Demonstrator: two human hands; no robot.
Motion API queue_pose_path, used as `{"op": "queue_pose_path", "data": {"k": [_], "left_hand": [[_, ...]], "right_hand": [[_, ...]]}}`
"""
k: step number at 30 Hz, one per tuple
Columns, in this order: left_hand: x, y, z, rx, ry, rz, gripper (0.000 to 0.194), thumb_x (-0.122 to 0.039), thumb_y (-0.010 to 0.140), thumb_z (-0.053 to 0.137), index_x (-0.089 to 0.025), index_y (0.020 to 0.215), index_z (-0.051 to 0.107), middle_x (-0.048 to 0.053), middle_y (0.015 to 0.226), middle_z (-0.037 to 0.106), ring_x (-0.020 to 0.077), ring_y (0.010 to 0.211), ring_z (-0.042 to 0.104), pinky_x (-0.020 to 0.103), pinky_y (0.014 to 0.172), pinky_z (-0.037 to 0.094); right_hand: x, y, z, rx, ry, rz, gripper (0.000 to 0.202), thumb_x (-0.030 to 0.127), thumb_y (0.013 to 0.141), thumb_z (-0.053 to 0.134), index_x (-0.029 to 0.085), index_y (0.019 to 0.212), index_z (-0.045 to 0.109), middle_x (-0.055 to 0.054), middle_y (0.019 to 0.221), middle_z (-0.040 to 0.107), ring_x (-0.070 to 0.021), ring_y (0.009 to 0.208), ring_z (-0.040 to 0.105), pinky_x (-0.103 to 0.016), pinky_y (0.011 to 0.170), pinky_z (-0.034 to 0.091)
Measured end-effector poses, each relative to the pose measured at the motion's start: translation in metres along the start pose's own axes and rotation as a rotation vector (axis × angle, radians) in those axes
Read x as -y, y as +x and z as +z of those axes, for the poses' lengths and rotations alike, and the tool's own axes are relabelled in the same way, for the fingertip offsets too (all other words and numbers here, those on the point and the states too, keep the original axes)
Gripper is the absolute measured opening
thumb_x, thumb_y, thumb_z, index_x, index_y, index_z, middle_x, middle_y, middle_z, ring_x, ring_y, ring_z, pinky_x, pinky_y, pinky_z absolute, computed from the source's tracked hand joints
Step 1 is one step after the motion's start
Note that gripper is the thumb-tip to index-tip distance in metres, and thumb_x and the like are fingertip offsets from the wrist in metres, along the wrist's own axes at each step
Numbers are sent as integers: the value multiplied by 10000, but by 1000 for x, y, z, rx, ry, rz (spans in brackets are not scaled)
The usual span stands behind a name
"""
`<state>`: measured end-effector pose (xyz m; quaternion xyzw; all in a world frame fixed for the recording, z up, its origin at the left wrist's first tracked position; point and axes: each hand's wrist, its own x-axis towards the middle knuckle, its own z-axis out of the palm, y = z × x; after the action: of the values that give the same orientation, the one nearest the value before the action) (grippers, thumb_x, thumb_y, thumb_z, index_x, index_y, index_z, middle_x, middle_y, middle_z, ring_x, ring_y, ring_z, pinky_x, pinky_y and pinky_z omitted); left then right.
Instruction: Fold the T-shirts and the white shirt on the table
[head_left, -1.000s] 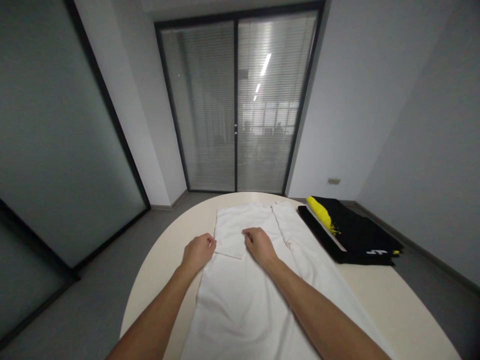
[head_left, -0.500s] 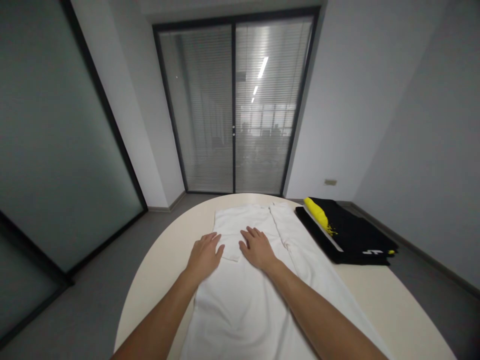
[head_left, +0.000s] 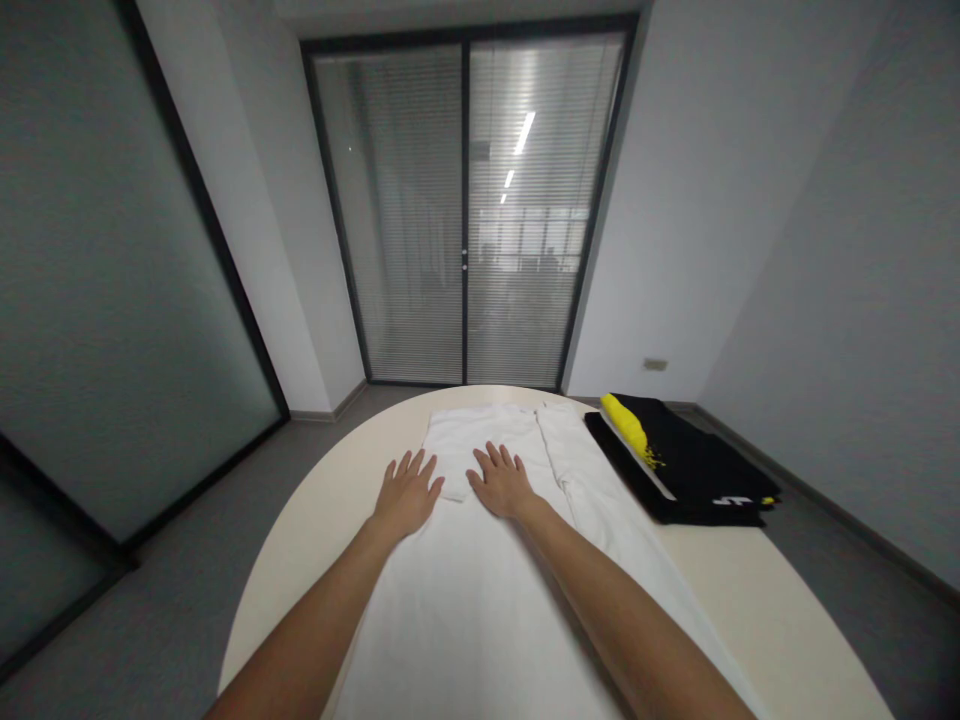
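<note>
A white cloth garment (head_left: 480,610) lies spread along the round table, with a folded-over part at its far end and a long fold line running down its right side. My left hand (head_left: 406,495) rests flat with fingers spread at the garment's left edge, partly over the tabletop. Palm down on the white cloth, my right hand (head_left: 501,482) has its fingers apart, just right of a small hem edge that shows between the hands. Neither hand grips anything.
A stack of folded black clothes (head_left: 690,460) with a yellow piece on top sits at the table's right edge. The pale round tabletop (head_left: 300,545) shows on the left. Beyond stand a glass door with blinds (head_left: 390,230) and grey walls.
Both hands have slid slightly away from me and their fingers have spread more. The cloth nearer me looks smoother, with fewer wrinkles.
</note>
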<state>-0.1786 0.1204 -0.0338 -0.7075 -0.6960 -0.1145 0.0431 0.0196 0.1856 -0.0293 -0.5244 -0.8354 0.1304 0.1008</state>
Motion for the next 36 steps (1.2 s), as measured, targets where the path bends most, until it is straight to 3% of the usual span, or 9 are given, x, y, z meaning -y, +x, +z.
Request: {"op": "queue_pose_path", "data": {"k": [7,12,17,20,23,27,33,36], "left_hand": [[-6,-5,-20,-64,8,-194,388,-333,1003,381,-170,1290,584,160,1212,648,296,1157,567,402,958,411],[-2,-5,-26,-36,-5,-341,333,-376,949,464,-106,1023,646,200,990,695,330,981,655,414,843,446],[1,-8,-22,-25,-117,-351,225,-354,933,503,-169,1004,611,117,964,716,257,895,681,323,738,449],[1,-7,-16,-82,-312,-344,164,-317,913,557,-196,1020,585,62,924,704,193,818,674,269,694,444],[1,-4,-10,-135,-461,-320,166,-254,897,595,-195,1052,577,40,961,693,149,838,666,231,741,459],[1,-5,-8,-146,-501,-312,171,-205,865,627,-205,1034,601,40,1045,697,146,936,662,222,802,458],[7,-16,-23,-1,-398,-388,220,-354,849,643,-249,1040,608,11,864,709,201,779,667,267,644,410],[8,-18,-28,42,-417,-350,213,-296,835,657,-241,1036,616,6,880,707,176,783,662,248,662,404]], "right_hand": [[-14,-7,-7,29,22,-104,657,567,985,370,223,1545,350,-126,1641,197,-357,1505,165,-547,1181,150],[-18,-16,-4,-105,9,-134,607,533,984,404,221,1504,431,-145,1607,298,-343,1489,228,-508,1180,187],[-18,-18,-4,-179,8,-173,548,494,964,472,208,1427,533,-134,1555,403,-322,1472,257,-488,1179,204],[-20,-16,-3,-194,7,-189,538,486,960,485,210,1418,544,-125,1540,427,-331,1462,264,-498,1175,212],[-21,-15,-1,-230,-5,-222,503,457,948,519,203,1377,581,-125,1511,462,-335,1441,294,-498,1168,233],[-19,-14,-4,-290,-4,-333,426,370,942,548,204,1329,609,-109,1453,524,-296,1374,384,-459,1145,287],[-16,-14,-6,-267,42,-483,363,299,984,482,222,1316,605,-98,1285,641,-230,1190,544,-387,1037,394],[-15,-14,-7,-236,44,-473,330,276,984,474,210,1258,647,-90,1214,676,-219,1134,572,-361,1012,397]]}}
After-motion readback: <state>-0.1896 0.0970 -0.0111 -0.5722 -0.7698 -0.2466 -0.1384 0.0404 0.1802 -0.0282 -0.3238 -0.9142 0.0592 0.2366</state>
